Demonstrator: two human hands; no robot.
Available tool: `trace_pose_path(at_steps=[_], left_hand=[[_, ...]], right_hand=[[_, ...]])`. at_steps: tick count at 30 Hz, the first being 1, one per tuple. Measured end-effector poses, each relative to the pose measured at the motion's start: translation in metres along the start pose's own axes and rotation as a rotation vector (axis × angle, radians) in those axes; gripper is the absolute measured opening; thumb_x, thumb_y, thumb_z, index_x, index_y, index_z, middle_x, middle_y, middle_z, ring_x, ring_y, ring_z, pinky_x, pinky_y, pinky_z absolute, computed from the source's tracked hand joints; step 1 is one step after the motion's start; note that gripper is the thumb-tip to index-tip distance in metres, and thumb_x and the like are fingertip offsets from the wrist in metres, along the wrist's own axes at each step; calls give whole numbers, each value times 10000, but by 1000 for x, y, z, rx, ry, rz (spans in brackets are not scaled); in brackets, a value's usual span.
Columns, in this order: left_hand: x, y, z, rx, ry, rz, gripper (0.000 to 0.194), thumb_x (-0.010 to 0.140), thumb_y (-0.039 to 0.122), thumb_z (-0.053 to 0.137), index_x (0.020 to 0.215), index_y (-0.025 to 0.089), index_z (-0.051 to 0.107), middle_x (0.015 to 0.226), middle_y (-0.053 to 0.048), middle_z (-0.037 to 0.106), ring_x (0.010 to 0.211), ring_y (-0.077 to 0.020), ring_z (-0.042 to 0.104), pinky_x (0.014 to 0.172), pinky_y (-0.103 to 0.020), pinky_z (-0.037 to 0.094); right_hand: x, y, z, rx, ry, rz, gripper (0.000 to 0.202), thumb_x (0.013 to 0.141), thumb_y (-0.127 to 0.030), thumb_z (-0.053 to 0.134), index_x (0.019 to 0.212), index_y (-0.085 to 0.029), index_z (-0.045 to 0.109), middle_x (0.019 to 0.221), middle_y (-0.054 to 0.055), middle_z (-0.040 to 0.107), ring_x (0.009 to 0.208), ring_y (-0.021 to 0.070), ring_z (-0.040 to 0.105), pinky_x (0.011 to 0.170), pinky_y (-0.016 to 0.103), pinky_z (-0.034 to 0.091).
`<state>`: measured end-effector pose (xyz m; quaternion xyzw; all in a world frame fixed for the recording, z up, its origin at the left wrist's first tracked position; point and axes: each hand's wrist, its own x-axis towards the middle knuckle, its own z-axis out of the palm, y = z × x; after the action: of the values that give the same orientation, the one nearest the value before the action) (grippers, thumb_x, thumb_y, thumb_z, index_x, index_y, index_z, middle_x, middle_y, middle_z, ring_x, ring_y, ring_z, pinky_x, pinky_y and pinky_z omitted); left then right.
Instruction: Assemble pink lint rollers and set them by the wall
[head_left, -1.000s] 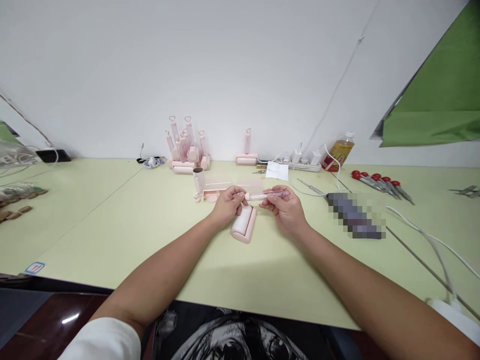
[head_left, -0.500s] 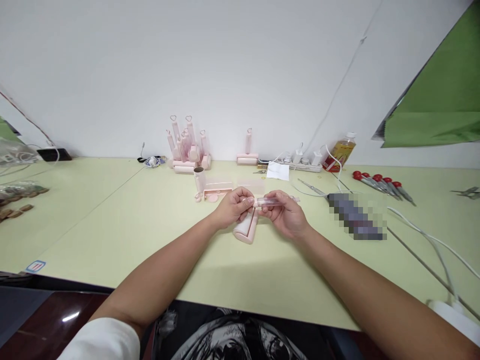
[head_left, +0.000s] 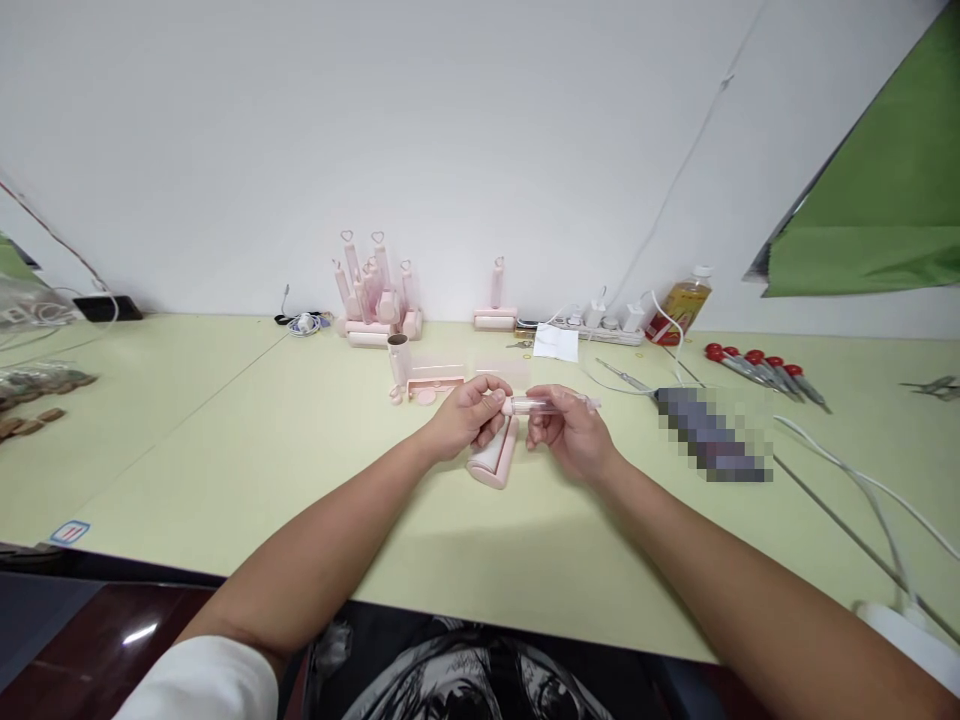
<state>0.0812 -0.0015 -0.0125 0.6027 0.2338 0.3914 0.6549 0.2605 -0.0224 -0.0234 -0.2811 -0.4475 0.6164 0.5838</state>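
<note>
Between my hands lies a clear pink handle (head_left: 534,405) of a lint roller, held level. The fingers of my left hand (head_left: 474,412) pinch its left end. My right hand (head_left: 571,430) is wrapped round its right part, the thumb on top. Just below, the white and pink lint roller head (head_left: 493,458) rests on the table, partly covered by my left fingers; whether it joins the handle I cannot tell. To the left of my hands are a pink open case part (head_left: 436,384) and a cardboard-cored roll (head_left: 400,362) standing upright.
Several pink lint rollers (head_left: 375,300) stand by the wall, and another lint roller (head_left: 495,300) stands right of them. A power strip (head_left: 619,332), a bottle (head_left: 681,305), red-capped tools (head_left: 765,370) and a blurred dark object (head_left: 709,435) are to the right.
The handle has shifted slightly left and down with my left fingers. My right hand has slid a little along it, its lower fingers drawn back from the roller head.
</note>
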Motion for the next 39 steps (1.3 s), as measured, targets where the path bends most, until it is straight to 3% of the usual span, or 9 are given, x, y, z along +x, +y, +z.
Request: trace_pose_path(at_steps=[8, 16, 22, 28, 30, 32, 35, 37, 39], left_hand=[[-3, 4, 5, -23, -43, 2, 406, 813, 558, 608, 911, 211, 423, 507, 125, 297, 379, -41, 233, 387, -159, 202], [-5, -2, 11, 77, 14, 51, 448, 818, 619, 556, 902, 213, 386, 525, 113, 304, 410, -52, 235, 408, -182, 199], [-9, -1, 3, 275, -52, 76, 386, 895, 565, 470, 1034, 214, 390, 540, 109, 298, 433, -64, 265, 445, -190, 228], [-8, -5, 13, 389, -135, 129, 462, 936, 546, 366, 1248, 206, 345, 705, 18, 571, 545, -123, 540, 562, -252, 410], [-7, -5, 17, 548, -68, 156, 533, 942, 534, 347, 1349, 193, 300, 787, -17, 614, 644, -155, 597, 648, -291, 451], [-7, -2, 18, 788, 85, 153, 586, 937, 533, 351, 1406, 189, 279, 895, -52, 628, 775, -185, 622, 726, -316, 457], [-10, 4, 15, 1143, 232, -4, 671, 875, 604, 412, 1412, 210, 330, 1159, -125, 586, 993, -262, 606, 779, -350, 450], [-13, 7, 11, 1245, 191, -220, 819, 751, 667, 549, 1409, 222, 350, 1248, -149, 555, 1028, -307, 601, 752, -356, 456], [-14, 7, 5, 1188, 102, -409, 955, 614, 643, 687, 1407, 231, 349, 1205, -132, 598, 976, -307, 623, 685, -327, 461]], right_hand=[[-4, 0, 6, -29, -17, -37, 258, 745, -405, 686, 853, -171, 671, 539, -12, 644, 316, 105, 482, 296, 243, 421], [-9, 1, 13, -17, -4, -88, 214, 748, -382, 674, 822, -183, 649, 516, -26, 627, 328, 99, 467, 325, 257, 454], [-13, 1, 16, -7, 11, -37, 210, 742, -383, 647, 822, -190, 634, 493, -28, 618, 318, 110, 449, 325, 278, 458], [-14, 11, 22, -58, 63, 42, 271, 759, -459, 624, 803, -192, 616, 449, -53, 535, 324, 107, 426, 351, 271, 441], [-12, 12, 22, -120, 72, 37, 288, 761, -473, 630, 799, -188, 618, 455, -57, 508, 346, 106, 425, 367, 263, 425], [-10, 10, 20, -197, 130, -1, 290, 760, -470, 632, 783, -181, 623, 469, -57, 485, 376, 100, 411, 388, 255, 406], [-4, 4, 13, -360, 284, -43, 274, 762, -411, 614, 623, -179, 565, 473, -49, 444, 424, 90, 393, 414, 236, 360], [0, 1, 7, -486, 327, -11, 277, 733, -336, 621, 549, -192, 472, 477, -49, 432, 437, 83, 382, 419, 228, 319], [2, 2, 2, -592, 296, 30, 237, 703, -292, 644, 604, -202, 449, 485, -69, 423, 430, 82, 378, 421, 226, 299]])
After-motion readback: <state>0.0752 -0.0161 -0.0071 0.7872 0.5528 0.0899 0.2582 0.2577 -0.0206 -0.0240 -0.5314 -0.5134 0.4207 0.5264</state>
